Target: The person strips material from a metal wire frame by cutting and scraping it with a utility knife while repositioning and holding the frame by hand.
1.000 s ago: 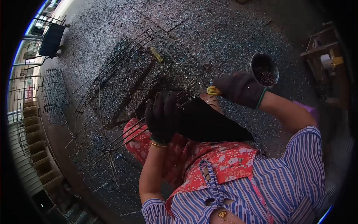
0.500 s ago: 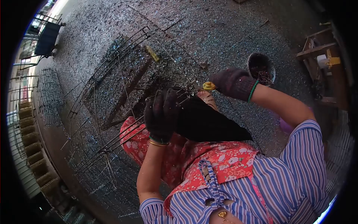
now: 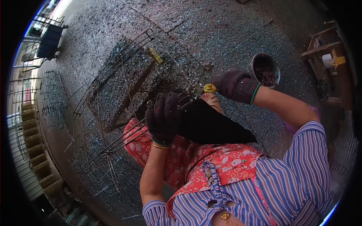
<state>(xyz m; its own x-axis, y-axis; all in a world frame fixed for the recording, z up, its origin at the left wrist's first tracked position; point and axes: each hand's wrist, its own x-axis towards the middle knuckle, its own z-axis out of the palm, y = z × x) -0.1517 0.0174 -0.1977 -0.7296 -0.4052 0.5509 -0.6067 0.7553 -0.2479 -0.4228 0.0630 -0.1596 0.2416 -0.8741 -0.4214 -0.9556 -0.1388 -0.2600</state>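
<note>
My left hand [image 3: 164,116], in a dark knitted glove with a green cuff, is closed around thin metal rods [image 3: 122,144]. The rods slant from the lower left, across my red floral apron, and their ends come out beyond my fingers. My right hand [image 3: 235,86], gloved the same way, is closed on a small yellow tool [image 3: 210,88]. Only the tool's yellow end shows, pointing at the rod ends with a small gap between. Its exact kind is hidden by the glove.
A bucket [image 3: 266,69] with thin reddish pieces stands beyond my right hand. A long wire frame [image 3: 124,52] and a yellow object [image 3: 155,55] lie ahead on the glittering, chip-strewn floor. A wooden stand [image 3: 322,51] is at right, a blue cart [image 3: 50,40] at far left.
The view has shifted slightly. Both hands keep almost the same pose, with the yellow tool still close to the rod ends.
</note>
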